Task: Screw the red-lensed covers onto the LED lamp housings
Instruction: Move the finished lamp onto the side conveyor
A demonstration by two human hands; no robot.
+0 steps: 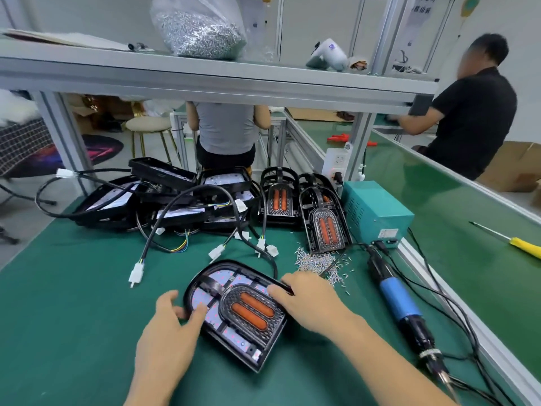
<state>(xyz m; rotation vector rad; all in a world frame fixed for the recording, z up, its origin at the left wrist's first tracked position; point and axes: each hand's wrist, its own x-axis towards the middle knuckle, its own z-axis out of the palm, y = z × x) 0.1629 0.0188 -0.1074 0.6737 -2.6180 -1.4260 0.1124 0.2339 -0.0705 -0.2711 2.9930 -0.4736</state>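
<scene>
A black LED lamp housing [205,284] lies flat on the green mat in front of me, with a red-lensed cover [252,308] seated in it. My left hand [172,315] grips the housing's left edge, thumb pressed on the LED board. My right hand [304,297] rests on the cover's upper right edge, fingers pressing down. Neither hand holds a tool. A pile of small silver screws [317,263] lies just beyond my right hand. The blue-handled electric screwdriver [398,300] lies on the mat to the right.
Bare housings with cables [164,200] are heaped at the back left. Two stacks of red-lensed covers [325,227] stand behind the screws, beside a teal power box [374,212]. A yellow screwdriver [524,246] lies far right. Two people work beyond the shelf.
</scene>
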